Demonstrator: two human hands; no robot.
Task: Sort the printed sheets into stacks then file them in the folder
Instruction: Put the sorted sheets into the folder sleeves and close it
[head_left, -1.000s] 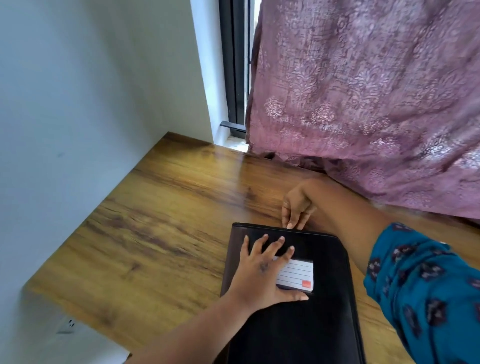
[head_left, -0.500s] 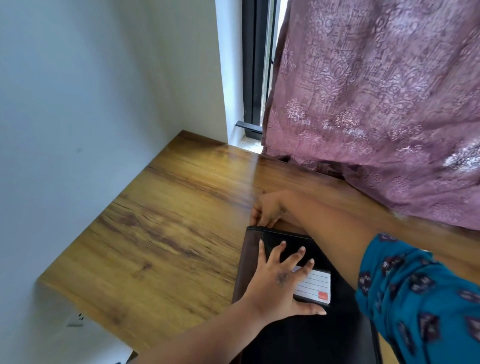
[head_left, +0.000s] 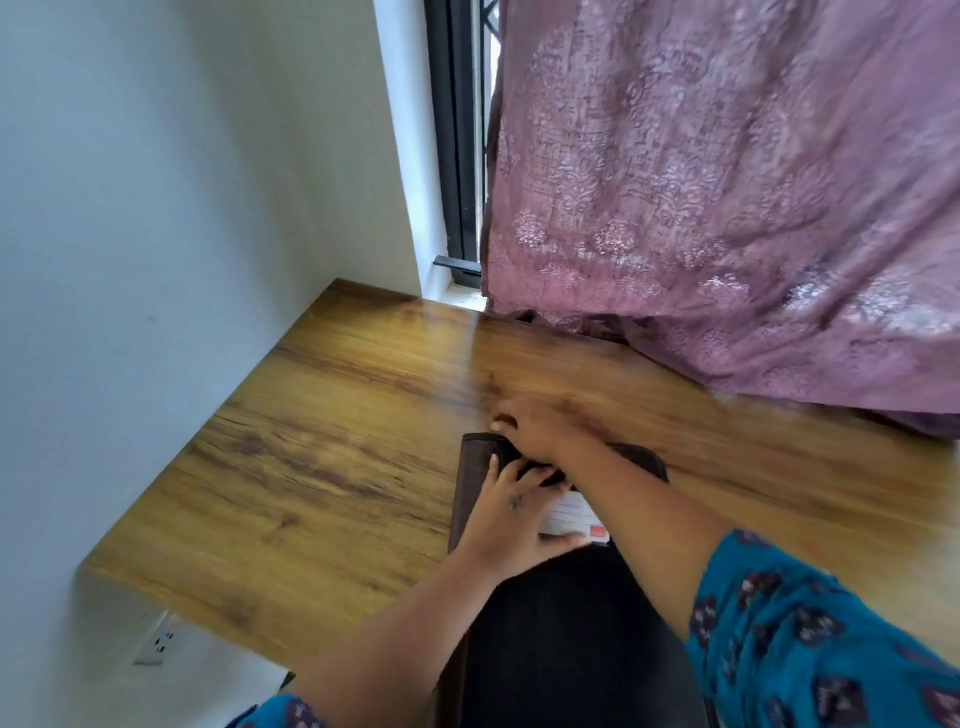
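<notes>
A closed black folder (head_left: 561, 623) with a white lined label (head_left: 571, 517) lies on the wooden desk (head_left: 322, 467) in front of me. My left hand (head_left: 511, 519) rests flat on its cover with the fingers spread, partly over the label. My right hand (head_left: 535, 428) reaches across my left hand to the folder's far left corner. It is blurred, so its fingers' hold cannot be made out. No loose printed sheets are in view.
A mauve patterned curtain (head_left: 727, 208) hangs over the desk's far right side and touches the wood. A white wall (head_left: 156, 260) borders the desk on the left, with a socket (head_left: 156, 642) below the desk edge. A dark window frame (head_left: 457, 156) stands behind the far corner.
My right hand has slid left along the folder's far edge, from its middle to the left corner. My left hand has stayed flat on the cover. The camera has shifted.
</notes>
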